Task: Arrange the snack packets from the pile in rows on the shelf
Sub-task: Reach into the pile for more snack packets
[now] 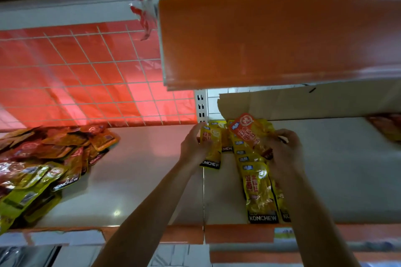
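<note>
A pile of red and yellow snack packets (43,165) lies at the left of the white shelf (138,169). Near the shelf's middle, my left hand (193,147) grips a yellow packet (211,147) by its left edge, close to the back upright. A row of overlapping yellow packets (258,191) runs from the back toward the front edge. My right hand (284,149) holds an orange-topped yellow packet (251,134) above the back of that row.
An orange shelf front (271,37) hangs overhead at the right. A red wire-grid back panel (86,76) stands behind the left bay. A cardboard sheet (303,104) lines the back right. More packets (386,128) show at the far right edge.
</note>
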`<state>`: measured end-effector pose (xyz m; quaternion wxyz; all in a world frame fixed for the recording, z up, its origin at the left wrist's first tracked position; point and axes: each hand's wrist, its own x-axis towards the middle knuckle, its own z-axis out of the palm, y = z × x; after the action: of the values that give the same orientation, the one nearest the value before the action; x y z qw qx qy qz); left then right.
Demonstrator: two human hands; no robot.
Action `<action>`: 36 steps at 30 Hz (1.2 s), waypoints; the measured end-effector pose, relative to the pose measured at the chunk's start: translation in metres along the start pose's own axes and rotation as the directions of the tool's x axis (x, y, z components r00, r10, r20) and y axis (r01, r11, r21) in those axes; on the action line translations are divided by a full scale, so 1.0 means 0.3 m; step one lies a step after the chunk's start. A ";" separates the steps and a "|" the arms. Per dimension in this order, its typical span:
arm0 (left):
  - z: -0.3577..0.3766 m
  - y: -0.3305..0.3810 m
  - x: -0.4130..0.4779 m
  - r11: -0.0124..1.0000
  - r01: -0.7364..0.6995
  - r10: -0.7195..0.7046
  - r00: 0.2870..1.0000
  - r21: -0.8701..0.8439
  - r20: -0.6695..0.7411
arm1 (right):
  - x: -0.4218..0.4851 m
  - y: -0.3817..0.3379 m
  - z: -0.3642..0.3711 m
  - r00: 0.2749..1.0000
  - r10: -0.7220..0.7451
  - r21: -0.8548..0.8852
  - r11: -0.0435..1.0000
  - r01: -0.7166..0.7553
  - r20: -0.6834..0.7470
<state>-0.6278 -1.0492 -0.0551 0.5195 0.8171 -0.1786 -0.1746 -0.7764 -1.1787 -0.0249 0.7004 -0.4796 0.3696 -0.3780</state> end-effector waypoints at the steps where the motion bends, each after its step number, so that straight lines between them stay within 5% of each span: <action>1: 0.018 0.008 0.007 0.998 -0.023 0.024 0.999 0.054 -0.021 | 0.005 -0.001 -0.012 1.000 0.002 -0.009 1.000 -0.002 -0.009; 11: 0.098 0.022 0.054 0.970 -0.055 0.074 0.995 0.237 -0.070 | 0.058 -0.016 -0.119 0.995 0.047 0.007 0.999 -0.047 -0.090; 27: 0.110 0.003 0.080 0.847 -0.059 0.100 0.994 0.529 -0.049 | 0.054 0.003 -0.152 0.999 0.038 -0.003 0.999 -0.038 0.000; 36: 0.162 0.079 0.011 0.790 -0.276 0.383 0.920 0.548 -0.088 | 0.053 0.017 -0.172 0.999 0.044 0.030 0.999 -0.043 -0.029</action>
<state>-0.6505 -1.0983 -0.0531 0.3139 0.8964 -0.3082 0.0551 -0.8138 -1.2117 -0.0460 0.7097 -0.4554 0.3847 -0.3754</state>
